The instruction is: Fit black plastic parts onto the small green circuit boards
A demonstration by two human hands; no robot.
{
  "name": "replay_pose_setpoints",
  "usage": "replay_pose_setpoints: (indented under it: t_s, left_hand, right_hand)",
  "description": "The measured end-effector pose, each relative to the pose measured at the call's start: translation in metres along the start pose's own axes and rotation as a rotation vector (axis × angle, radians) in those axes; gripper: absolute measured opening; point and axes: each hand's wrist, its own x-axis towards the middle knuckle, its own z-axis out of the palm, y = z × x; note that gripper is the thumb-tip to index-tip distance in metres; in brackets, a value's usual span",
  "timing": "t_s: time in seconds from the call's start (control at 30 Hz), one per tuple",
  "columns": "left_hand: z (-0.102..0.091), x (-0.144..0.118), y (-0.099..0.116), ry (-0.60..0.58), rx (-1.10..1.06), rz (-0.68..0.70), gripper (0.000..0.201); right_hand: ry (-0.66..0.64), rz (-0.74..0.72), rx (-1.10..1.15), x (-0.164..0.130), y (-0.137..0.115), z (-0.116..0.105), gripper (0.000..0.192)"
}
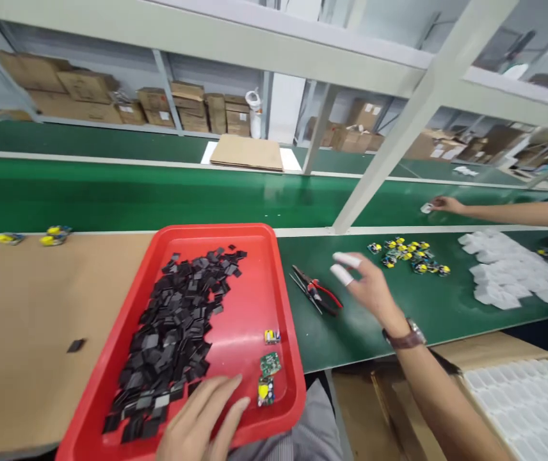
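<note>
Red tray (255, 307) under left hand (201, 419)

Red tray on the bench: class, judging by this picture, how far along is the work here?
Done: three small circuit boards lie in the red tray beside the black squares. In hand: nothing; the left hand rests on the tray, the right hand hovers open near the pliers. Left: a pile of boards waits further right.

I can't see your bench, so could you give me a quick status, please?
Left hand empty on red tray. Right hand open beside pliers. Nothing between.
</note>
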Motion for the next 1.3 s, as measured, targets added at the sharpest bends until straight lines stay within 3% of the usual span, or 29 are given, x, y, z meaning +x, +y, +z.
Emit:
replay_pose_setpoints:
  t_s: [0.13,0.2,0.27,0.37,0.5,0.6,0.77,0.9,1.0,1.07,1.17,1.3]
  left_hand:
    - [0.017,0.028,0.027,-0.237,-0.032,-0.147,0.036]
    - [0.021,0.038,0.036,-0.348,-0.038,-0.213,0.036]
    - [0.017,0.040,0.037,-0.388,-0.042,-0.268,0.025]
    - [0.004,0.033,0.030,-0.354,-0.123,-0.295,0.022]
    - [-0.002,0.024,0.023,-0.333,-0.281,-0.238,0.026]
    - [0.002,0.021,0.020,-0.307,-0.289,-0.207,0.031]
    - [0.003,0.013,0.009,-0.111,-0.428,-0.249,0.036]
    - [0.004,0.008,0.003,-0.016,-0.437,-0.308,0.032]
    - [0.005,0.010,0.006,-0.033,-0.355,-0.295,0.032]
    - [0.003,0.015,0.010,0.043,-0.329,-0.351,0.025]
    - [-0.007,0.024,0.014,0.146,-0.456,-0.518,0.018]
    - [-0.019,0.039,0.018,0.116,-0.762,-0.632,0.018]
  right_hand:
    - [-0.538,-0.347,0.161,-0.016,-0.099,0.038,0.029]
    - [-0.685,-0.447,0.129,-0.021,-0.131,0.051,0.021]
    - [-0.753,-0.495,0.141,-0.024,-0.146,0.060,0.011]
    - [-0.784,-0.495,0.256,-0.017,-0.149,0.073,0.015]
    - [-0.631,-0.386,0.218,0.014,-0.145,0.105,0.025]
    - [-0.595,-0.383,0.190,0.039,-0.147,0.138,0.024]
    - [-0.579,-0.390,0.206,0.053,-0.150,0.172,0.019]
    - [-0.542,-0.358,0.285,0.044,-0.151,0.159,0.012]
    - [-0.514,-0.335,0.384,0.023,-0.159,0.133,0.014]
    - [-0.469,-0.345,0.486,0.002,-0.167,0.112,0.015]
    - [-0.356,-0.422,0.590,-0.032,-0.177,0.086,0.032]
    - [-0.323,-0.430,0.610,-0.064,-0.182,0.068,0.062]
